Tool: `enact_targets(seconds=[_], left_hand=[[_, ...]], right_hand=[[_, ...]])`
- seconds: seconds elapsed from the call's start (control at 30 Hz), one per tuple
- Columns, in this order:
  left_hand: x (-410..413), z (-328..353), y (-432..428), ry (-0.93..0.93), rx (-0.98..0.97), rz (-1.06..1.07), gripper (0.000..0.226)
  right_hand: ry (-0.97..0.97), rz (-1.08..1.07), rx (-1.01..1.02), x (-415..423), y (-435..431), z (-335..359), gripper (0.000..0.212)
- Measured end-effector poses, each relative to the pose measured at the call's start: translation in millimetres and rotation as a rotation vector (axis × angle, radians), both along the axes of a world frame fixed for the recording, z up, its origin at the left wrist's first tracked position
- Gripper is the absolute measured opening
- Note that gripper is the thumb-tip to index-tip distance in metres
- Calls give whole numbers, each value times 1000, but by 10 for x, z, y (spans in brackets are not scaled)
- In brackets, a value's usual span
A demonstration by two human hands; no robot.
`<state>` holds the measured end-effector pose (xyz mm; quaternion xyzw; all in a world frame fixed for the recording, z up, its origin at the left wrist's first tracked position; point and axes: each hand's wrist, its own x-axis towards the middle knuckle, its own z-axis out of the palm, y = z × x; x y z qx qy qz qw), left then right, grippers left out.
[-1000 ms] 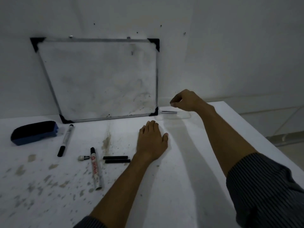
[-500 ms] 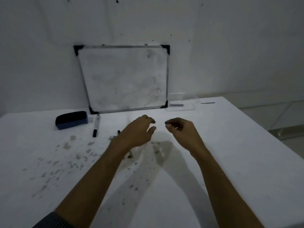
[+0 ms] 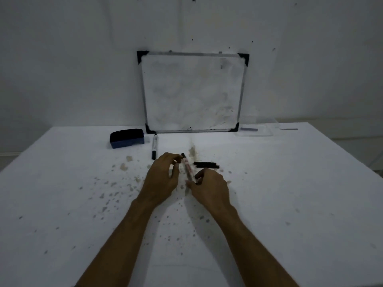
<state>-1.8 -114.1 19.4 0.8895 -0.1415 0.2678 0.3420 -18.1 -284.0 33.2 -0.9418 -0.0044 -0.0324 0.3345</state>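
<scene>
— Table [image 3: 290,204] first: what is it like?
— White and broad, filling the lower view. Grey-brown flecks [image 3: 112,183] speckle its left and middle, and one darker smear [image 3: 192,151] lies just ahead of the hands. The right part bears only a few flecks.
— And the room?
— Dim. A plain pale wall [image 3: 83,59], dotted with small dark marks, rises straight behind the table. A whiteboard [image 3: 192,92] with black corners leans on it, its bottom edge on the table and its face smudged.
— What lies about?
— An eraser [image 3: 126,138] sits by the whiteboard's lower left corner, with a second marker [image 3: 154,146] just to its right. A clear box [image 3: 256,130] stands at the lower right corner, and a thin grey strip [image 3: 288,129] lies beyond it. Two black sticks [image 3: 206,165] lie side by side, just past the right hand.
— The marker [image 3: 188,169]?
— Red-labelled, mid-table between the hands, running away from the person with its far end leaning left. I cannot tell whether it rests on the table or is lifted.
— The hands?
— The right hand [image 3: 209,187] pinches the near end between thumb and forefinger. The left hand [image 3: 163,177] has its fingers curled at the far black end, but I cannot tell whether they grip it.
</scene>
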Motion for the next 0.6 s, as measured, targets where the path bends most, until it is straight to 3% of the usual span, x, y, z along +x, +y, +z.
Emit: enact_targets(seconds=[0.23,0.47,0.6], left_hand=[[12,-35,-1,-68,129,-52,54],[45,20,-41,-325,309,-52,37],[56,-25,-56,-369,340,-33,29]], right_hand=[[-62,-106,282,-5,-74,23,29],[-61,61,429,17,-271,45,31],[-74,101,443,76,-327,104,29]])
